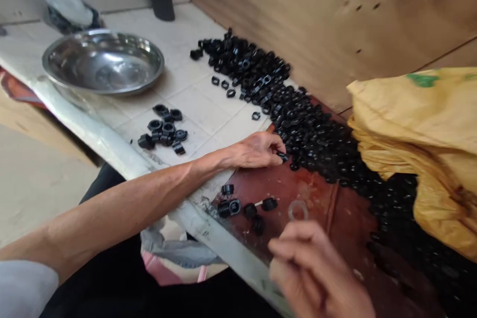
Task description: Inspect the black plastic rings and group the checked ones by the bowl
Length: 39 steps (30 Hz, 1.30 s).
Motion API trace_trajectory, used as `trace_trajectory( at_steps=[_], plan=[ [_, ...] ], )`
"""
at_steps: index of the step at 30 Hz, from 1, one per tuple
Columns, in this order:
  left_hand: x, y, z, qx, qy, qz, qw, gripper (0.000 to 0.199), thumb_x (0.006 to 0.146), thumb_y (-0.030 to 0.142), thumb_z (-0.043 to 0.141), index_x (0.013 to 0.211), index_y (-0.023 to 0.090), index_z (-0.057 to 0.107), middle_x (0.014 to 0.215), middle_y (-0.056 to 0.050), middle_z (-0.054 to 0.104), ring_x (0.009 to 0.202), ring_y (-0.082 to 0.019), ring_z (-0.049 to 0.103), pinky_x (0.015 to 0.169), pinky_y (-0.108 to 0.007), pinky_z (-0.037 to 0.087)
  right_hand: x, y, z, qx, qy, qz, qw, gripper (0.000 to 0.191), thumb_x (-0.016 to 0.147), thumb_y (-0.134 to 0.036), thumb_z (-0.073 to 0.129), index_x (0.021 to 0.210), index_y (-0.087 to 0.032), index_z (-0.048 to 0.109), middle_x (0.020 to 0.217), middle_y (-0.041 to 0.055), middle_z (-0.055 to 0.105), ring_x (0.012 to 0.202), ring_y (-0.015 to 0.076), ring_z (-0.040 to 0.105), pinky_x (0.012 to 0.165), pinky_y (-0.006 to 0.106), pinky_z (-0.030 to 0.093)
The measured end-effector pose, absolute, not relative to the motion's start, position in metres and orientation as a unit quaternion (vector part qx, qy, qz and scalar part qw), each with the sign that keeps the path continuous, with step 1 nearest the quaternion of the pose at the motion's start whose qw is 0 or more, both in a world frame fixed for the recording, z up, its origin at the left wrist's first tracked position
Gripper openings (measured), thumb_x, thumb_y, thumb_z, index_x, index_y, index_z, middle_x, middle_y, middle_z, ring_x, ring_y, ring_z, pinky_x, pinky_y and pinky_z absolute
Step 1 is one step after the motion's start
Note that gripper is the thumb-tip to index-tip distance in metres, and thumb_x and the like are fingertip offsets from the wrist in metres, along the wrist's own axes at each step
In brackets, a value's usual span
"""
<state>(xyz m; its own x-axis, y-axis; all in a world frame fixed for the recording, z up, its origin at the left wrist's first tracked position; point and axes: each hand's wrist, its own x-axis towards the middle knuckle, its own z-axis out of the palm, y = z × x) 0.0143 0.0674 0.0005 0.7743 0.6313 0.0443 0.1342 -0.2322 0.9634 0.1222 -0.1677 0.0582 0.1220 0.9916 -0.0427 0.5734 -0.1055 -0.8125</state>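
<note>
Left hand [253,151] pinches a black plastic fitting [282,157] at the edge of the heaped black fittings [313,134] on a red-brown board [298,184]; right hand [316,268], curled and blurred, its grip unclear, sits just below a pale ring [298,210].

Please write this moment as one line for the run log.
Left hand: pinches black plastic part | right hand: raised over red-brown board

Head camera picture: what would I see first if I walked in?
The long heap of small black parts comes first, running from the white tiles onto a red-brown board. Next, a shiny steel bowl sits on the tiles at left, and a yellow sack bulges at right.
</note>
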Motion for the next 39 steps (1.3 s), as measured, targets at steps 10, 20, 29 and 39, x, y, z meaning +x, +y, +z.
trace_trajectory(
  at_steps=[10, 20, 29, 39],
  plan=[
    [0.024, 0.047, 0.012, 0.509, 0.201, 0.219, 0.808, 0.036, 0.074, 0.028, 0.085, 0.104, 0.016, 0.07, 0.088, -0.004, 0.074, 0.08, -0.015, 0.069, 0.082, -0.029, 0.054, 0.188, -0.056, 0.017, -0.499, -0.284, 0.49, 0.656, 0.029, 0.068, -0.034, 0.091, 0.085, -0.022, 0.071, 0.08, -0.0015, 0.066, 0.068, 0.0124, 0.062, 0.067, 0.026, 0.053],
    [0.033, 0.038, 0.008, 0.543, 0.259, 0.23, 0.765, 0.043, 0.075, 0.032, 0.086, 0.111, 0.017, 0.067, 0.089, -0.003, 0.074, 0.084, -0.016, 0.07, 0.083, -0.03, 0.053, 0.19, -0.068, 0.018, -0.604, -0.351, 0.352, 0.623, 0.027, 0.077, -0.039, 0.083, 0.097, -0.022, 0.076, 0.105, 0.0068, 0.075, 0.088, 0.0218, 0.074, 0.083, 0.033, 0.059],
    [0.031, 0.027, 0.013, 0.551, 0.238, 0.26, 0.757, 0.036, 0.078, 0.033, 0.085, 0.102, 0.013, 0.067, 0.097, -0.006, 0.075, 0.09, -0.019, 0.071, 0.086, -0.032, 0.054, 0.186, -0.071, 0.003, -0.618, -0.494, 0.207, 0.575, 0.013, 0.085, -0.029, 0.077, 0.097, -0.024, 0.077, 0.1, 0.0043, 0.076, 0.092, 0.0207, 0.073, 0.08, 0.028, 0.061],
    [0.025, 0.028, 0.002, 0.652, 0.184, 0.3, 0.672, 0.022, 0.091, 0.031, 0.074, 0.105, 0.015, 0.07, 0.108, -0.008, 0.069, 0.095, -0.02, 0.07, 0.084, -0.033, 0.057, 0.188, -0.075, 0.007, -0.621, -0.569, 0.146, 0.519, 0.016, 0.094, -0.025, 0.065, 0.105, -0.019, 0.075, 0.099, 0.0071, 0.077, 0.088, 0.0194, 0.076, 0.077, 0.025, 0.062]
  ],
)
